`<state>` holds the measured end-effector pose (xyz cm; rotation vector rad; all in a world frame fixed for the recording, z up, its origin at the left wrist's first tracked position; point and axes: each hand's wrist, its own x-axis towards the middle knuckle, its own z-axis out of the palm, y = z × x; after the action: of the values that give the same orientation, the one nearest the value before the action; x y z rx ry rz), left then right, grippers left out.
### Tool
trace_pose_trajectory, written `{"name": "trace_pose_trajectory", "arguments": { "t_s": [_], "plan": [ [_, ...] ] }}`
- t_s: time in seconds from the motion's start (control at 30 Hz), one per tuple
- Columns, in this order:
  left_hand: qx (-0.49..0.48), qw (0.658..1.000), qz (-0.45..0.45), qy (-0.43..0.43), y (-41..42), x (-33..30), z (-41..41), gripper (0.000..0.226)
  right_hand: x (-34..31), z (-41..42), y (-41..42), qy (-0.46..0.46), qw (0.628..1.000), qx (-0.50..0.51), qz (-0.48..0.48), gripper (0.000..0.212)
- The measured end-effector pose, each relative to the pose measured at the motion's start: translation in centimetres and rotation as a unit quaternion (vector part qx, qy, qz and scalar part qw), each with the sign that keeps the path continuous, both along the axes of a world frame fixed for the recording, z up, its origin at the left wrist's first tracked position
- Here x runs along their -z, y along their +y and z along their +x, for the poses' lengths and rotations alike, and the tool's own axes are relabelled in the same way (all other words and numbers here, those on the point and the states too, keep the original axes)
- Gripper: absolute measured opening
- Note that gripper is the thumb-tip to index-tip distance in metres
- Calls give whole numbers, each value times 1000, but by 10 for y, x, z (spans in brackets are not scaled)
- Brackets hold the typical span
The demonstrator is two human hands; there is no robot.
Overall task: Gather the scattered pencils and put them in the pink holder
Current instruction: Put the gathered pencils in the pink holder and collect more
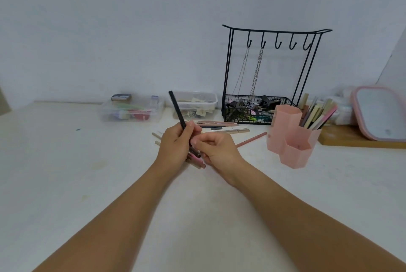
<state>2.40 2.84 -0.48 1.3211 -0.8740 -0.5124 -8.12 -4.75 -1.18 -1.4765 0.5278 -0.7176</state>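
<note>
**deskwatcher:** Progress check wanted. How much is sorted so far?

**tidy_or_not:** Partway, it'd be judged. A bundle of pencils [195, 158] is clutched in the left hand [175, 146], fingers curled round it, and 1 black pencil [176, 109] is stuck up out of that fist, tilted toward the back edge of the table [66, 172]. The right hand [216, 150] is pressed up against the bundle with fingers curled; whether anything is actually pinched by it can't be told.

**deskwatcher:** And the holder?

**tidy_or_not:** The pink holder [292, 139] is parked to the right of the hands, toward the right edge. Its back compartment is already stuffed with sticks; the 2 nearer compartments look unfilled, though their insides can't be fully seen.

**deskwatcher:** What's left then?

**tidy_or_not:** Several loose pencils [222, 127] are left lying behind the hands, plus a reddish pencil [252, 138] between the right hand and the holder. Nothing held has been dropped in yet.
</note>
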Motion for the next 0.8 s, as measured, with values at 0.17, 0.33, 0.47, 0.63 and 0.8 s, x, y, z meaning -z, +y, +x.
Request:
{"name": "trace_pose_trajectory", "arguments": {
  "t_s": [0.17,0.33,0.47,0.63,0.8],
  "plan": [
    [-41,998,-25,37,-4,0,3,38,0,-3,-19,-3,977,154,-147,4],
    [-151,987,-8,60,-11,7,31,27,7,-15,-45,73,915,266,-294,5],
    [-156,981,-18,111,-9,3,31,41,12,-5,-51,156,902,256,-310,17],
    [-134,983,-38,122,-10,7,29,42,11,5,-55,226,892,219,-323,27],
    [-155,985,-18,70,-15,11,35,22,9,12,-58,226,896,215,-317,4]
  ]
}}
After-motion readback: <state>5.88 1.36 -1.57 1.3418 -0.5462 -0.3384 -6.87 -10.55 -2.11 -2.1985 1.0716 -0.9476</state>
